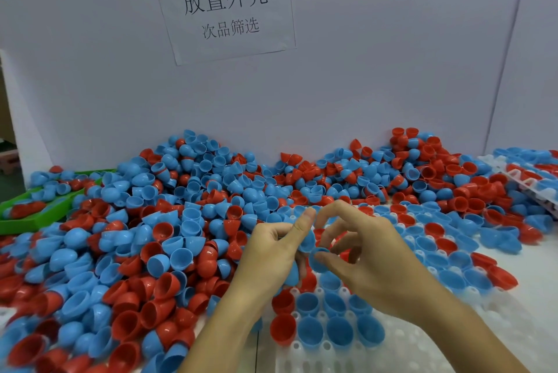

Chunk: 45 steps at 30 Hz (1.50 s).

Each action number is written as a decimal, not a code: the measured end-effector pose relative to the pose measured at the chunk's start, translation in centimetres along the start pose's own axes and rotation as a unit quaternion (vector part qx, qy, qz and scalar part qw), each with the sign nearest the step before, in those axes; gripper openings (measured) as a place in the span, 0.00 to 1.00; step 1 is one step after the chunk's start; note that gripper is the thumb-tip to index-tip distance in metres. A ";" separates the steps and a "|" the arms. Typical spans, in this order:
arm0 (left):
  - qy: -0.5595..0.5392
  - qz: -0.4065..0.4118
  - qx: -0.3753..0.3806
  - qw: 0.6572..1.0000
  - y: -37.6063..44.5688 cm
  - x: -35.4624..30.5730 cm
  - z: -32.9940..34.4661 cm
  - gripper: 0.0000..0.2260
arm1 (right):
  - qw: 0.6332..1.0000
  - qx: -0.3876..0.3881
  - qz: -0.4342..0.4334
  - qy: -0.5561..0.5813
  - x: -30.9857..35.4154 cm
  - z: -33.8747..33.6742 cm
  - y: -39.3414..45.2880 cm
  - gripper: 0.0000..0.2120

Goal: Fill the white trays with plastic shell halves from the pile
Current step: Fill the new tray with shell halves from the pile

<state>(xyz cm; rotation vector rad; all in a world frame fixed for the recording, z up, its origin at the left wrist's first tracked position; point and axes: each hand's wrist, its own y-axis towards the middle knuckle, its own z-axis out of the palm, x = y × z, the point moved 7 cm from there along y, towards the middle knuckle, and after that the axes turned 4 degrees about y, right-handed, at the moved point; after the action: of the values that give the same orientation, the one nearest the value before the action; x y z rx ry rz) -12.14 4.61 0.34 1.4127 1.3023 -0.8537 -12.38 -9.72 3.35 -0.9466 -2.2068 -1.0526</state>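
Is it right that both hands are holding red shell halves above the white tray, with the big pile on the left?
Not quite: the shell halves in the left hand and right hand are blue, not red, as the head view shows. The rest holds: the hands are above the white tray, and the pile lies left.

Left hand (273, 255) curled, thumb extended up, touching right fingertips. Right hand (359, 255) just beside it, thumb and forefinger pinching, other fingers spread.

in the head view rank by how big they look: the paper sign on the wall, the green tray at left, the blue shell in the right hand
1. paper sign
2. green tray, partly buried by shells
3. blue shell, pinched by the right hand
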 end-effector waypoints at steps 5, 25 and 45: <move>0.024 -0.005 -0.001 1.000 -0.1 -0.2 0.1 0.39 | 0.999 0.029 -0.021 -0.038 0.4 0.3 0.0 0.15; -0.015 -0.001 0.031 0.999 -0.2 -0.2 0.7 0.16 | 0.986 0.038 0.100 -0.130 -0.8 -4.0 -0.2 0.05; -0.211 -0.124 -0.022 0.969 -0.3 0.7 0.2 0.13 | 0.920 0.218 0.171 -0.277 -1.8 -3.6 -2.6 0.09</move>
<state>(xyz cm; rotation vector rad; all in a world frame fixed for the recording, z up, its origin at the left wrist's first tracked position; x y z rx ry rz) -12.31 4.55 -0.47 0.9730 1.1684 -1.2112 -12.66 -14.52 3.00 -1.4656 -2.4211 -0.1117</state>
